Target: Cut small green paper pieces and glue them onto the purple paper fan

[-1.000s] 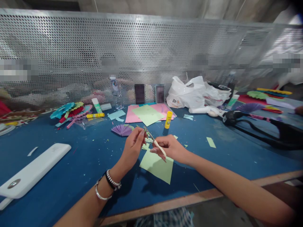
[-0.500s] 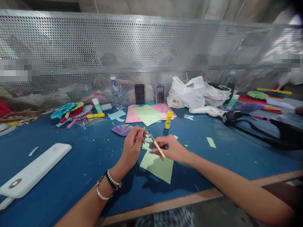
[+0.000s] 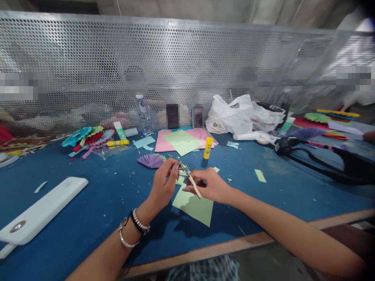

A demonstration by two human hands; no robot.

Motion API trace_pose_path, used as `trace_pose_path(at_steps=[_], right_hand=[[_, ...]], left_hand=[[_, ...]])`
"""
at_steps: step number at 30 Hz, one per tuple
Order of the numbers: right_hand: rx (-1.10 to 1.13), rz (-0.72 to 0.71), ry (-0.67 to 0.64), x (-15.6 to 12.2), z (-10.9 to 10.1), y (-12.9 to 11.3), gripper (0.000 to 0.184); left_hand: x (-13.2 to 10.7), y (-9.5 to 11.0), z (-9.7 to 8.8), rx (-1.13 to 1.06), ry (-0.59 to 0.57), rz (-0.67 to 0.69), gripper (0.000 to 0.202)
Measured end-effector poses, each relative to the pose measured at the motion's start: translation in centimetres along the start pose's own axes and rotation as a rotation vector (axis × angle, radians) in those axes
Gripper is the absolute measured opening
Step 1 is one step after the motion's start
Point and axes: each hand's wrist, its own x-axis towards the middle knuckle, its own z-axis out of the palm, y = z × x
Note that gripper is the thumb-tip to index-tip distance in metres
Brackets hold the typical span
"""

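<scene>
My right hand is closed round the pale handles of a pair of scissors, whose blades point up and left. My left hand pinches a small piece of green paper, mostly hidden by the fingers, right at the blade tips. Below both hands a light green paper sheet lies on the blue table. Small green paper scraps lie behind the scissors. Just left of them is a purple pleated paper fan.
A yellow glue stick stands upright ahead. Pink sheets lie farther back under a green sheet. A white power bank lies at left, a white plastic bag behind, and a black strap at right.
The scissors handles have shifted slightly left and sit closer together. My left hand stays nearly in place, still pinching.
</scene>
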Motion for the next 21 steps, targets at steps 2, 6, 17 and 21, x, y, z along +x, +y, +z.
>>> trace_pose_path(at_steps=[2,6,17,21], right_hand=[[0.007,-0.004,0.002,0.02,-0.05,-0.01,0.025],[0.015,-0.008,0.005,-0.05,-0.13,-0.01,0.026],[-0.013,-0.031,0.010,-0.20,-0.11,0.13,0.016],[-0.075,-0.080,0.029,-0.35,0.02,0.38,0.009]], left_hand=[[-0.03,0.02,0.01,-0.021,-0.005,-0.002,0.023],[-0.01,0.06,0.02,-0.090,-0.020,-0.010,0.023],[0.00,0.06,-0.31,-0.165,-0.067,0.009,0.022],[-0.18,-0.12,-0.09,-0.186,-0.024,-0.015,0.023]])
